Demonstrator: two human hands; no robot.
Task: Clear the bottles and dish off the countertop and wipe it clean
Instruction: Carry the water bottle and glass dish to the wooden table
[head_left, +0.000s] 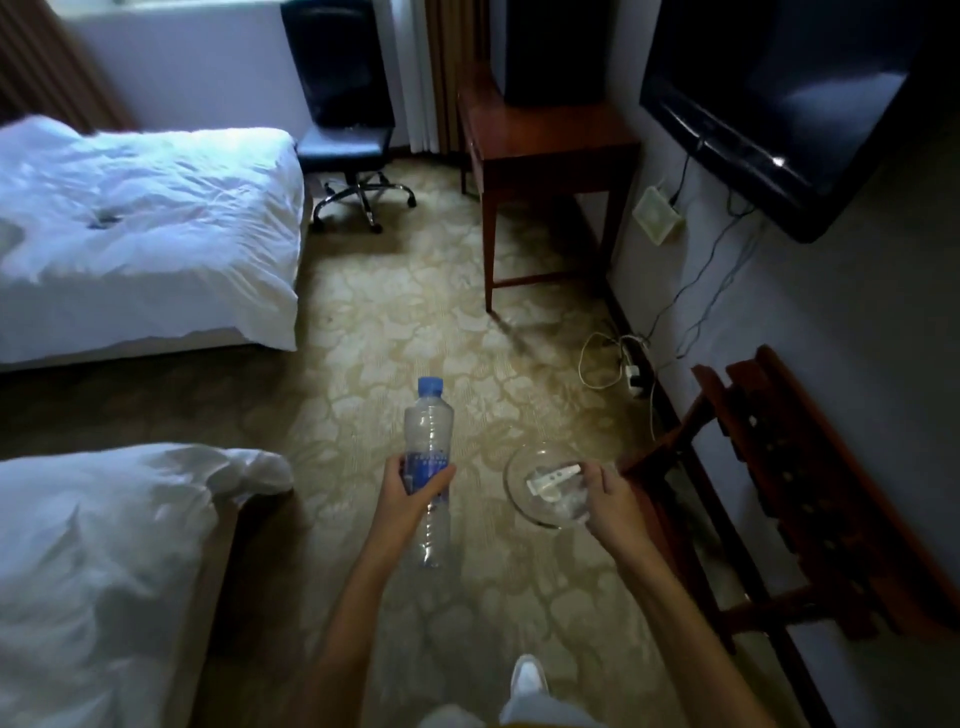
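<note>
Left hand (410, 486): wrapped around the label band of the clear bottle (428, 467), blue cap pointing far, carried over the carpet (415, 322).
Right hand (605, 493): fingers pinched on the near-right rim of the glass dish (540, 491), which holds small white scraps.
Countertop: not in view.
Step in hand: carrying both items away, by the look of it.
Technique: keep the dish level so the scraps stay in; firm rim grip; mind the wooden rack (779, 467) at right.
</note>
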